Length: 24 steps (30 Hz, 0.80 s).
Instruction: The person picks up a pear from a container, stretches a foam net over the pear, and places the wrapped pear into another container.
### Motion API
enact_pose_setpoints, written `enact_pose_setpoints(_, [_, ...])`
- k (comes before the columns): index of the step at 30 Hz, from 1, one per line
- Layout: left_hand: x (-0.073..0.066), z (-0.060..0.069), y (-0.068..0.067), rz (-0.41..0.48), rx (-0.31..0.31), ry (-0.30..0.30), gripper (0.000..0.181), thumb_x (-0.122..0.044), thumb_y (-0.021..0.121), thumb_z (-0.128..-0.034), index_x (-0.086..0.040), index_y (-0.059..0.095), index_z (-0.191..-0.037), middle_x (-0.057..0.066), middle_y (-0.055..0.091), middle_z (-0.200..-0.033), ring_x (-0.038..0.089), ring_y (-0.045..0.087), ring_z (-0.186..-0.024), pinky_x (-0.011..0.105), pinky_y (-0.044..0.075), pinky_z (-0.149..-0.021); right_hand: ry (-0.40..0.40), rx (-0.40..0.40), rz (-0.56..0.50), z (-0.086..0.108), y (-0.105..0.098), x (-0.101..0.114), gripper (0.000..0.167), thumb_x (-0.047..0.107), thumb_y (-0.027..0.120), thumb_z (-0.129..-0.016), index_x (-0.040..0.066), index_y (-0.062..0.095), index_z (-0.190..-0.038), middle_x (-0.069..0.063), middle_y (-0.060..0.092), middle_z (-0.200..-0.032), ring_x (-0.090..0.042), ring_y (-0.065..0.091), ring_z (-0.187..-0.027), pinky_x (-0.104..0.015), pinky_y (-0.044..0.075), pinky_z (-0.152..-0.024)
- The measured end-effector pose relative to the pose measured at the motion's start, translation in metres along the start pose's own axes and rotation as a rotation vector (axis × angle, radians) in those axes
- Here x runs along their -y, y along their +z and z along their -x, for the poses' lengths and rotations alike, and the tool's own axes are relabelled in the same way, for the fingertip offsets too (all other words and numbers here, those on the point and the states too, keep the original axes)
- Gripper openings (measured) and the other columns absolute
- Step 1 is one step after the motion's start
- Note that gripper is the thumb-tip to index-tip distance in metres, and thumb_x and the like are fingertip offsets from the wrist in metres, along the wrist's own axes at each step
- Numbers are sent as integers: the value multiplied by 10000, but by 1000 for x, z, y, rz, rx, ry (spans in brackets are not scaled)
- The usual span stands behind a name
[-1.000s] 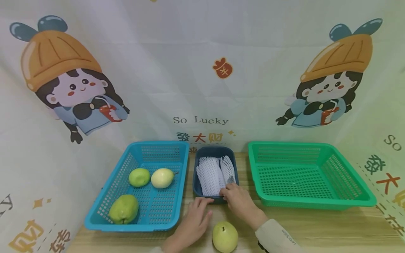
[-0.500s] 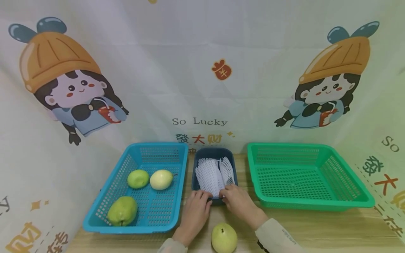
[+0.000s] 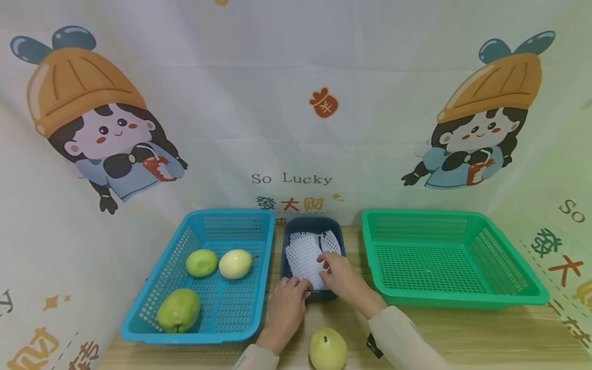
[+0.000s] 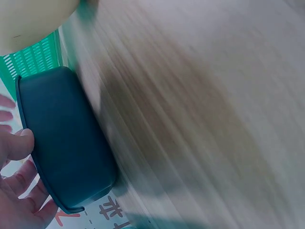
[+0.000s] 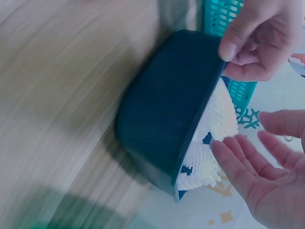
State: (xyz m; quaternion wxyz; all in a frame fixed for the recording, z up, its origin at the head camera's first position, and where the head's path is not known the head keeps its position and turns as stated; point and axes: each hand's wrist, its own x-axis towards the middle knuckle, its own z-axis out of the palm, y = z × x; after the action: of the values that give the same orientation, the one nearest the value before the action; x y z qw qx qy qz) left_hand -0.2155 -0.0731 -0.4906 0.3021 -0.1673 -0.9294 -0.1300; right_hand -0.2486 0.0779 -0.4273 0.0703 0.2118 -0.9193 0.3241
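A dark blue container (image 3: 319,296) (image 4: 66,138) (image 5: 167,100) holds white foam nets (image 3: 305,257) (image 5: 219,112). My left hand (image 3: 287,306) (image 4: 19,176) (image 5: 259,40) grips its near rim, the thumb on the outside wall and the fingers over the edge. Over the nets on the right side hovers my right hand (image 3: 344,280) (image 5: 274,176), fingers apart and slightly bent with nothing between them; whether a fingertip touches a net I cannot tell. A yellow-green pear (image 3: 328,349) (image 4: 33,21) stands on the table below the container, between the forearms.
On the left, a blue basket (image 3: 194,337) holds a large green fruit (image 3: 179,310), a smaller green one (image 3: 201,262) and a pale yellow one (image 3: 236,264). A green basket (image 3: 462,296) stands on the right. Behind hangs a printed cloth (image 3: 231,103).
My left hand has moved up onto the near rim and grips it. My right hand has left the rim and risen over the nets. The container and fruit have not visibly moved.
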Motion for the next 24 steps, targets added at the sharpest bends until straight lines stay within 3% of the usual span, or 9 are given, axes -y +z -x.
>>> enact_pose_setpoints(7, [-2,-1,-1,-9,-12,2,95,-141,705,-773,-175,616,-766,-17,589,-728,183,505,-699,342,445,-737,101,-17,-56,-18,4,2,348,-8,625,-806,-65,553,-1142,-218,605,-994,-292,602,-832,-394,513,-718])
enact_pose_setpoints(14, [-6,-2,-5,0,1,-33,101,-104,705,-758,-168,627,-767,-12,591,-728,182,505,-700,357,446,-752,235,120,-23,-27,12,6,516,93,651,-823,-114,459,-1255,-281,593,-1131,-370,585,-1041,-442,504,-832])
enact_pose_setpoints(18, [-8,-4,-7,-2,16,-48,109,-97,706,-757,-170,625,-763,-13,585,-722,179,500,-699,360,445,-751,266,119,-8,-27,16,6,573,121,691,-784,-148,452,-1230,-319,564,-1165,-412,558,-1078,-481,471,-886])
enact_pose_setpoints(22, [-10,-5,-7,-1,46,-63,110,-100,707,-758,-172,625,-763,-12,581,-721,179,496,-695,360,441,-740,312,112,-21,-30,24,-2,540,98,704,-751,-132,491,-1191,-287,607,-1084,-378,594,-1001,-452,501,-815])
enact_pose_setpoints(24, [-10,-6,-7,0,56,-72,108,-102,705,-759,-174,624,-759,-12,585,-725,181,497,-696,362,440,-738,281,78,-29,-35,38,-22,501,116,710,-745,-109,517,-1150,-231,635,-995,-309,615,-910,-392,515,-739])
